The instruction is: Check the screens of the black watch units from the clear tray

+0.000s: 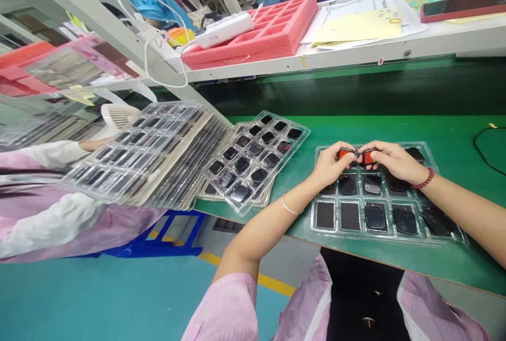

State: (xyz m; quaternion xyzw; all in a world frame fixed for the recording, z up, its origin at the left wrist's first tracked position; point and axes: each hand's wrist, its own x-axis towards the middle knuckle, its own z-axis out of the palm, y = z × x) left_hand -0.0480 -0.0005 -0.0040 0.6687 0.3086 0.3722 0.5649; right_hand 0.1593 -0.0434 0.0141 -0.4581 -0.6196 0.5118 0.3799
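Note:
My left hand pinches a small square piece with a red face and dark edge. Close beside it, my right hand grips a similar red-faced piece, which shows a bit of green. The fingertips of both hands nearly meet, with a small dark bit between them that I cannot make out. Below the hands lies a clear plastic tray with square compartments. Black, glossy, rounded-square screens sit in several of them; flat dark rectangles show in the left ones. My forearms hide parts of the tray.
Left of my hands, another clear tray of black screens rests on stacked trays. Further left, a person's gloved arms are at a tall stack of trays. A shelf ahead carries pink foam, papers and a phone.

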